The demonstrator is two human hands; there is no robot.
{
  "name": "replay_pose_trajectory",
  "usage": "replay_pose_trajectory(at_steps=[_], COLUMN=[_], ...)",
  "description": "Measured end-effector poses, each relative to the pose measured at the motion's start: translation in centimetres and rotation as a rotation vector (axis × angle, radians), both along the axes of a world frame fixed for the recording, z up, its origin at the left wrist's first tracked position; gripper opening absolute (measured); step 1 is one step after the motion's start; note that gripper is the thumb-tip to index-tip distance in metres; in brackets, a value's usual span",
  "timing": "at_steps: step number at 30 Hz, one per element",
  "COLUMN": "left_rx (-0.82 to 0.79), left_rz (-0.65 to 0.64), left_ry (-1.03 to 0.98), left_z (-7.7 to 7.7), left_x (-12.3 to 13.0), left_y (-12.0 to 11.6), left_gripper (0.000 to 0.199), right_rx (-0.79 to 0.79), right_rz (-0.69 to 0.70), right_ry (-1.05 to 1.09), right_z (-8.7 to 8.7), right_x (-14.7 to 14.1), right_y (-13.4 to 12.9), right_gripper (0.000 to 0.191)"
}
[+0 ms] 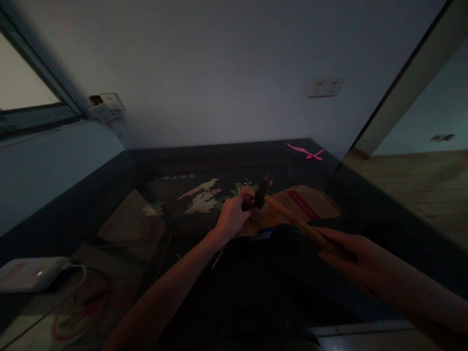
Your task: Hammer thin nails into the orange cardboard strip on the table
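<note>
Right hand (347, 248) grips a slim wooden-handled hammer (292, 217).

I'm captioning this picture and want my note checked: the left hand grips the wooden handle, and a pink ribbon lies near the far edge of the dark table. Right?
Not quite: the head view shows the right hand gripping the wooden handle; the left hand is by the tool's dark head. The pink ribbon does lie near the table's far edge.
</note>
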State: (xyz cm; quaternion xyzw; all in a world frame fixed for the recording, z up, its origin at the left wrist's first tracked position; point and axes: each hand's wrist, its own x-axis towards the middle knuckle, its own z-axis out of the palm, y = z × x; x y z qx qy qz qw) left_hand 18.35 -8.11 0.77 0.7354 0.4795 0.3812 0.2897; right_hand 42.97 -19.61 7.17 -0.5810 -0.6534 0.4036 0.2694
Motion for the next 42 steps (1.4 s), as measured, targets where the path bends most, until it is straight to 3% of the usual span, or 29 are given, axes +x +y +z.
replay_pose_trajectory(at_steps=[2,6,11,15,23,29,36,42], left_rx=[-0.005,0.003,0.006,0.022,0.059,0.192,0.136,0.151], left_rz=[0.003,0.02,0.016,0.01,-0.211,-0.051,0.028,0.059], left_ry=[-0.024,-0.021,0.0,-0.004,-0.086,0.177,0.192,0.239], left_z=[-0.2,-0.6,-0.6,-0.4,0.6,2.0,0.2,0.0], left_x=[0.0,0.0,0.1,0.0,-1.3,-4.3,-3.8,-3.3], left_y=[0.1,0.4,0.3,0.2,0.5,-0.1,-0.7,-0.7], left_gripper=[0.025,0.023,0.029,0.028,0.043,0.035,0.005,0.005], right_rx=[0.004,0.016,0.019,-0.05,-0.048,-0.106,-0.179,-0.175], right_rz=[-0.018,-0.098,-0.028,-0.043,-0.081,-0.059,-0.137,-0.19], right_ry=[-0.003,0.004,0.004,0.021,0.031,0.046,0.041,0.054], right_z=[0.0,0.2,0.0,-0.1,-0.6,-1.6,-3.3,-5.6], right_x=[0.0,0.2,-0.2,-0.2,0.9,1.6,2.3,3.3], right_y=[-0.1,-0.3,0.0,-0.1,-1.1,-1.4,-2.0,-3.1], right_gripper=[0.029,0.04,0.034,0.048,0.055,0.061,0.068,0.06])
